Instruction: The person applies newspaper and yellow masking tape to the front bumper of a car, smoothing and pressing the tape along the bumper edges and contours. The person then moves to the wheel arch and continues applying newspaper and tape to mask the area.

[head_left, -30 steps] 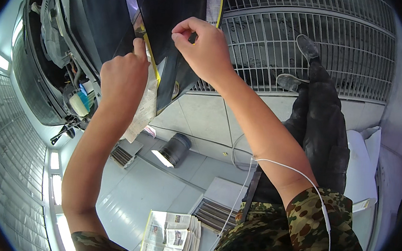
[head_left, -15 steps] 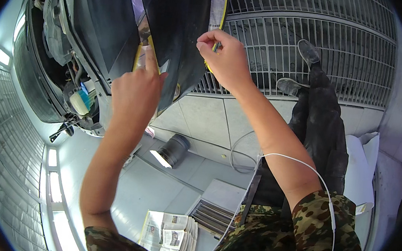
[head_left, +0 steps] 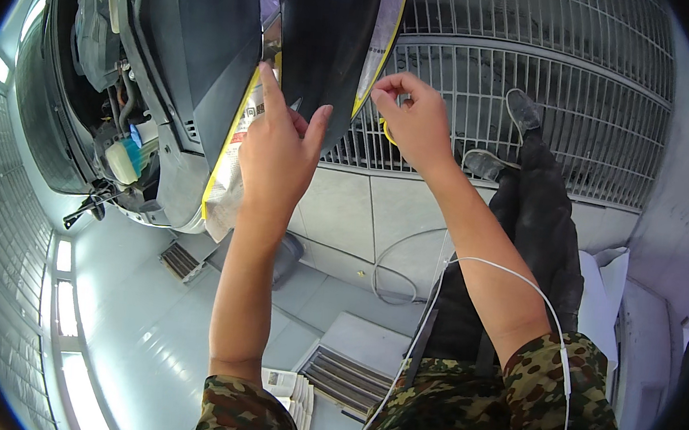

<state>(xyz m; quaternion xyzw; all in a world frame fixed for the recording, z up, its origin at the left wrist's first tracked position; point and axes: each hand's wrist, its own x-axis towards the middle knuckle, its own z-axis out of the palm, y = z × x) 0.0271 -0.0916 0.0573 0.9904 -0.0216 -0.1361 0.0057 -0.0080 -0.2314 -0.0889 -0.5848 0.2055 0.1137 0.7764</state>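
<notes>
Yellow-edged newspaper [head_left: 230, 174] lines the dark car panel's [head_left: 210, 64] right edge.
Left hand [head_left: 281, 144]: thumb and forefinger apart, forefinger tip at the paper's upper end. Right hand [head_left: 414, 116]: thumb and forefinger together beside another yellow-edged strip [head_left: 383, 40]; anything gripped, I cannot tell.

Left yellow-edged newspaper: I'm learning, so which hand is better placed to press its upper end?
Probably the left hand: its index fingertip is at the newspaper's upper end; the right hand is farther off.

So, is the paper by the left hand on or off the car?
On: the paper has its yellow edge along the dark panel.
</notes>
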